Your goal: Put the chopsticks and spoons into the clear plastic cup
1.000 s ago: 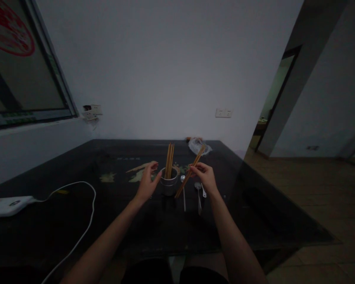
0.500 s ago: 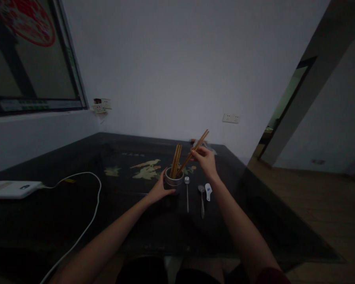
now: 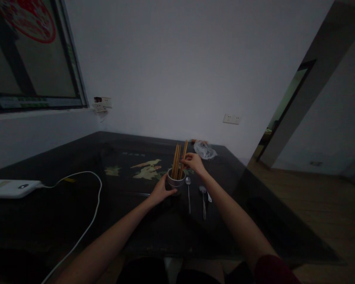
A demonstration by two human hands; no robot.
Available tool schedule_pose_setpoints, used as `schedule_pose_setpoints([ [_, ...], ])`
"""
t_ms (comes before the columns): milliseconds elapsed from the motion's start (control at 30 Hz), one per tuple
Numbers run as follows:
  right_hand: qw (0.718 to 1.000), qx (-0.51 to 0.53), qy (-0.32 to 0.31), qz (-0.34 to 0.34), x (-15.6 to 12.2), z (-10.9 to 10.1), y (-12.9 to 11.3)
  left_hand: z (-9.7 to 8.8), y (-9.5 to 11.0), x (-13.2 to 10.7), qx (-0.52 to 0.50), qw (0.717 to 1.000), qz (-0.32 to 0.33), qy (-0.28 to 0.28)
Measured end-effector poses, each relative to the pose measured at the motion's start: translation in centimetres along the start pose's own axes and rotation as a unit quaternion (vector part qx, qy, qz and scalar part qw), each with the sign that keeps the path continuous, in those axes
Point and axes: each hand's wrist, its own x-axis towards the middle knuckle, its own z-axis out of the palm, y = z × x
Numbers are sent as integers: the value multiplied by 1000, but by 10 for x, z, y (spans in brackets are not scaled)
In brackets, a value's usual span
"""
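A small round cup [image 3: 176, 183] stands on the dark table with several wooden chopsticks [image 3: 175, 162] upright in it. My left hand [image 3: 161, 189] is wrapped round the cup's left side, thumb across the front. With its fingers pinched, my right hand [image 3: 193, 162] holds a pair of chopsticks [image 3: 184, 154] whose lower ends are inside the cup. Just right of the cup lies a long-handled spoon [image 3: 189, 195]. Farther right is a second metal spoon [image 3: 204, 201], and beside it a white spoon [image 3: 209, 198] partly hidden by my right forearm.
A crumpled clear plastic bag [image 3: 205, 150] lies near the wall at the back of the table [image 3: 121, 232]. At left, a white power bank [image 3: 14, 188] trails a white cable [image 3: 98, 197] toward the front edge. Wall sockets [image 3: 231, 119] are above the table.
My right hand has moved left toward the cup, and its chopsticks have gone from a slant to nearly upright, beside the others. My left hand still holds the cup.
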Motion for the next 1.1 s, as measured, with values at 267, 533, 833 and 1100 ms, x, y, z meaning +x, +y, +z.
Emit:
schedule_pose_setpoints([
  [267,996,-86,3,13,2,4,7,0,0,0,7,1000,5,1],
  [533,985,-174,20,5,-1,6,0,-1,3,0,7,1000,6,5],
  [833,985,-172,6,9,1,6,-3,-1,10,-2,25,1000,-1,-1],
  [1100,990,-140,-14,26,6,1,-9,-1,14,-2,21,1000,-3,-8],
])
